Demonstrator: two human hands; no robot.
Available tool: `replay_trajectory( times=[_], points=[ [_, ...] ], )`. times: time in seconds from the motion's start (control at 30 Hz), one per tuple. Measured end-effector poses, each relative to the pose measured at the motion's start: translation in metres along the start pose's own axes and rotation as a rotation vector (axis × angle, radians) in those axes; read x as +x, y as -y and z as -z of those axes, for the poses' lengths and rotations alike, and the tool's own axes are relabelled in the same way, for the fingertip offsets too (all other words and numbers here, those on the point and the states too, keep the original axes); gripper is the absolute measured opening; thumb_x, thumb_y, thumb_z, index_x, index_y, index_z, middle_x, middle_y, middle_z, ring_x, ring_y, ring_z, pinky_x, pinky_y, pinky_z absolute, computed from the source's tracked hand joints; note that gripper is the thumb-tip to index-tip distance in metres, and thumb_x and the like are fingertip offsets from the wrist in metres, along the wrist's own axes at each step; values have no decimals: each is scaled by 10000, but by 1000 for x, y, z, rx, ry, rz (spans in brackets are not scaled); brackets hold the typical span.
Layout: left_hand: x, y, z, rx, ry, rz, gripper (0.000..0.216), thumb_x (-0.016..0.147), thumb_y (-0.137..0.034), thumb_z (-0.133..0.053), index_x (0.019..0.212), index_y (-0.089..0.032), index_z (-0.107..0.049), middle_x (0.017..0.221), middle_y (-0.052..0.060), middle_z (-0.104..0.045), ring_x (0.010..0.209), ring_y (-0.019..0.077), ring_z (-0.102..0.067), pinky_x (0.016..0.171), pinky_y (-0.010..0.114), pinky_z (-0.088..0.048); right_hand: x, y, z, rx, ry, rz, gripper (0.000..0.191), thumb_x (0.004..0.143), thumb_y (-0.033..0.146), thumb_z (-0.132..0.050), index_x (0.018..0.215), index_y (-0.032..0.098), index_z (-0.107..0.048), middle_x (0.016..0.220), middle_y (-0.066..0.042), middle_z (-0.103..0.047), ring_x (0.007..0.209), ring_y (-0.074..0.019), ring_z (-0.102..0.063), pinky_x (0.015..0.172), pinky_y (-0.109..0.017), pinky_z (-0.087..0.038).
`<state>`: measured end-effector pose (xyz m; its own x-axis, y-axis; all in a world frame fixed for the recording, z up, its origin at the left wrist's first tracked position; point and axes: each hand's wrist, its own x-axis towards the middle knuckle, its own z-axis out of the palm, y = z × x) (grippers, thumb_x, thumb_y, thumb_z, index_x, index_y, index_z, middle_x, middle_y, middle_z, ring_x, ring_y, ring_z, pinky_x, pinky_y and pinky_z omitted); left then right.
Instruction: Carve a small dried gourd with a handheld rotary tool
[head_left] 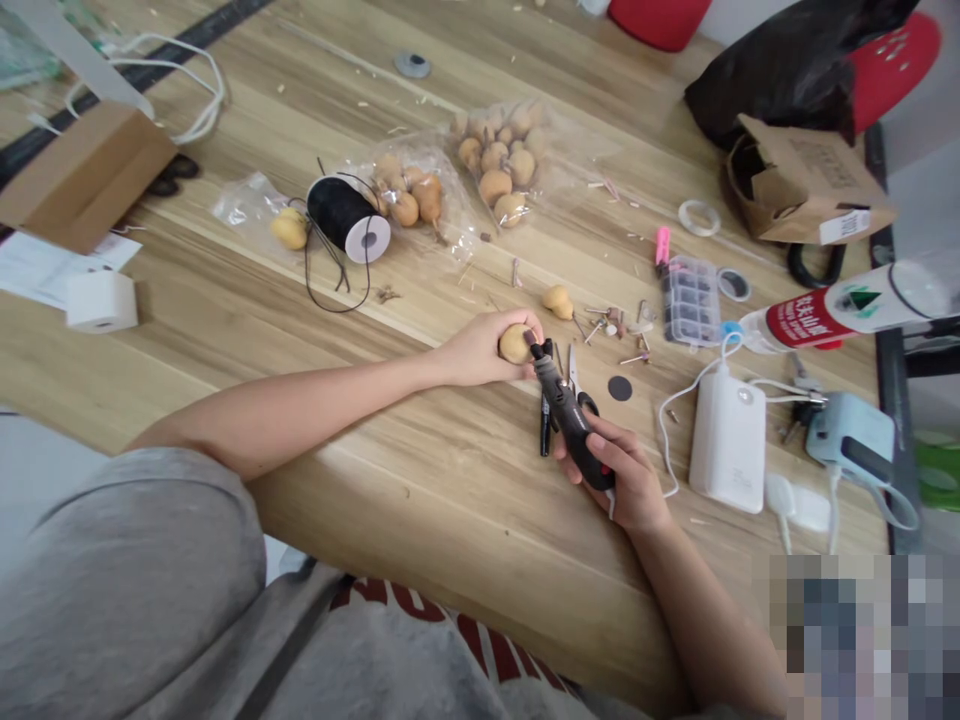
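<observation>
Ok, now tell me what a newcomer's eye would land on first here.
Probably the dark rotary tool in the right hand, near the middle, its tip at the small tan gourd in the left hand. Next, the bagged gourds farther back on the table and the spool of black cord to their left. The red-labelled bottle stands out toward the right edge.

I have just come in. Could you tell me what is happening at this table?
A person's left hand holds a small tan gourd. The right hand grips a dark rotary tool, its tip at the gourd; whether they touch is hard to tell. Scissors lie beside the tool. Farther back are bagged gourds and a spool of black cord.
</observation>
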<state>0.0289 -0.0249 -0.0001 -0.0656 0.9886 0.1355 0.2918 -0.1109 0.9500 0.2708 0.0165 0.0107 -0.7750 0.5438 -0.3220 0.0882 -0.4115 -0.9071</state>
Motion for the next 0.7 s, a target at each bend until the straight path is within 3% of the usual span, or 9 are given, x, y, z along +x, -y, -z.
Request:
replay_trajectory(
  times=[0.2,0.7],
  points=[
    [0,2,-1,-40,2,-39,248,640,-148,-664,863,-159,-555,815,-3,-634,773,130,-575,746,252,-424,0,-1,1,-19,39,4,318,810,346,-673,1061,153,-709,732,-43,-690,477,-130,-537,467,-282,-371],
    [0,2,-1,-14,-1,-27,241,643,-175,-676,854,-157,-562,811,-7,-633,762,128,-575,746,255,-426,0,-2,2,3,28,3,324,821,348,-671,1084,165,-709,729,-40,-697,480,-131,-534,478,-282,-361]
  ],
)
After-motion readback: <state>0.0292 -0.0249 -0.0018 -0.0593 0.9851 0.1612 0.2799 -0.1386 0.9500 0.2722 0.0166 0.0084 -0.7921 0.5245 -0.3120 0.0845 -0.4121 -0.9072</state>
